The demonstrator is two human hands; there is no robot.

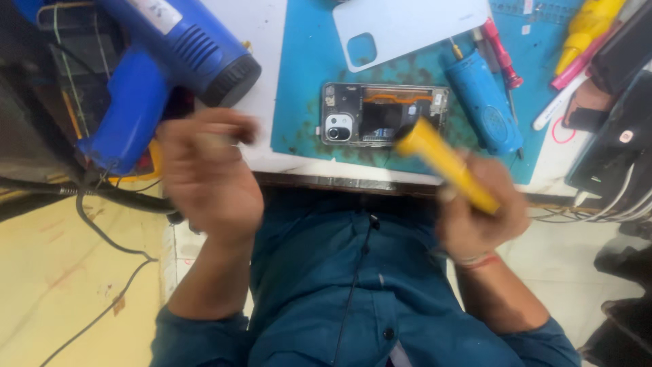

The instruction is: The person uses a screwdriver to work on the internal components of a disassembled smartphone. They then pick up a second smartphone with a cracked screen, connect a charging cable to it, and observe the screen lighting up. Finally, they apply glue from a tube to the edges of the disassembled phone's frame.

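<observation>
My right hand [479,214] is shut on a yellow tool handle [445,163]. The handle's far end hangs over the right end of an opened phone [384,114]. The phone lies with its back off on a blue work mat [305,88], its camera and inner parts exposed. Its white back cover [407,27] lies on the mat just beyond it. My left hand [210,177] is blurred by motion, with curled fingers, at the table's near edge. It is just below the nozzle of a blue heat gun [170,61]. I cannot tell whether it holds anything.
A blue cylindrical tool [485,102] and a red screwdriver [502,51] lie right of the phone. A yellow tool [587,24], pens and black devices [614,143] with cables crowd the right side. Black cables [102,197] trail down at the left.
</observation>
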